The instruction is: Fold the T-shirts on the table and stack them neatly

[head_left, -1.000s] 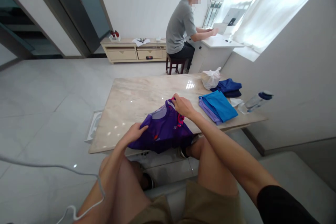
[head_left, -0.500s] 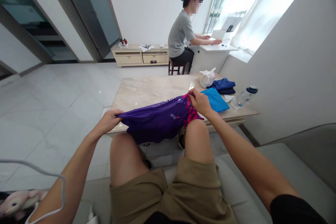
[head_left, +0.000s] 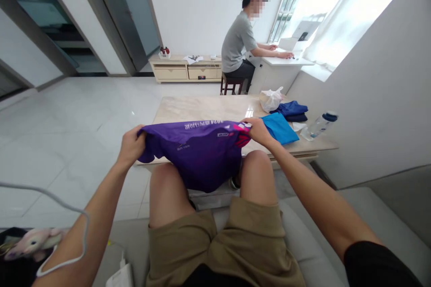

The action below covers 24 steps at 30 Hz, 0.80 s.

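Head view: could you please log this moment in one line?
left hand: grips purple garment; right hand: grips it too; bright-blue cloth: on table

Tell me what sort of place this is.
Most likely a living room in a home: there's a grey sofa, a marble-patterned coffee table in front of it, and a low drawer cabinet beyond that.

Bright daylight came through the curtain [head_left: 340,18] at far right, washed out to white; glare struck the glossy near table [head_left: 195,107], and wide-angle distortion slanted the door [head_left: 119,13] at far left.
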Motion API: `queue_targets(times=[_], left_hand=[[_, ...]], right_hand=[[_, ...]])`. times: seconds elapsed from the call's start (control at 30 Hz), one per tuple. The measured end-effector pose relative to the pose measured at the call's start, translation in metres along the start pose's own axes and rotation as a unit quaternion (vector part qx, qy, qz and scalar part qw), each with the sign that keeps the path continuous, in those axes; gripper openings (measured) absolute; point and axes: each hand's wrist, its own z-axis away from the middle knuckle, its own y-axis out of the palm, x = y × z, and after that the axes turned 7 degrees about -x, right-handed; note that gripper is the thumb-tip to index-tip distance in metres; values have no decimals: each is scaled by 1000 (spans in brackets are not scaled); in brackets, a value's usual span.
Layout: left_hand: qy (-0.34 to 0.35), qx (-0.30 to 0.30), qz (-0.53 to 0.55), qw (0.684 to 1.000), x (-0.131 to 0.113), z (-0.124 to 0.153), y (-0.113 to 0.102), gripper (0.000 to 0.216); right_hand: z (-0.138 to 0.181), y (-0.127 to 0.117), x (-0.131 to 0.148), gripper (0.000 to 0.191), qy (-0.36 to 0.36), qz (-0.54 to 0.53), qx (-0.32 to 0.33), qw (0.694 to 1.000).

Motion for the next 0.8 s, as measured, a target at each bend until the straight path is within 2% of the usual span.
queue_targets(times=[0.1, 0.23, 0.3, 0.33, 0.4, 0.47, 0.5, 0.6, 0.73, 0.8], left_hand=[[-7, -13, -16, 1000, 6, -5, 1, 19], [48, -87, -76, 992, -5, -15, -19, 28], [61, -126, -141, 980, -8, -12, -25, 34], [52, -115, -178, 976, -6, -9, -25, 36], [23, -37, -238, 970, 2, -1, -21, 36], [6, 40, -258, 965, 12, 5, -14, 36], [4, 51, -258, 965, 16, 6, -12, 39], [16, 2, -236, 972, 16, 0, -13, 45], [61, -116, -168, 977, 1, -10, -24, 39], [62, -137, -149, 977, -1, -11, -27, 35]], right_hand=[[-7, -1, -4, 31, 19, -18, -18, 999], [-39, -37, 17, 37, -39, -15, -71, 997], [-44, -52, 24, 41, -66, -15, -86, 994], [-42, -56, 24, 42, -73, -10, -75, 994], [-30, -58, 17, 40, -63, 16, -26, 998], [-16, -57, 3, 38, -32, 49, 18, 998], [-10, -57, -3, 39, -16, 63, 24, 998], [-5, -66, -13, 44, 2, 88, -15, 996], [-11, -90, -4, 36, -6, 130, -133, 983], [-9, -96, -1, 32, -1, 159, -177, 971]])
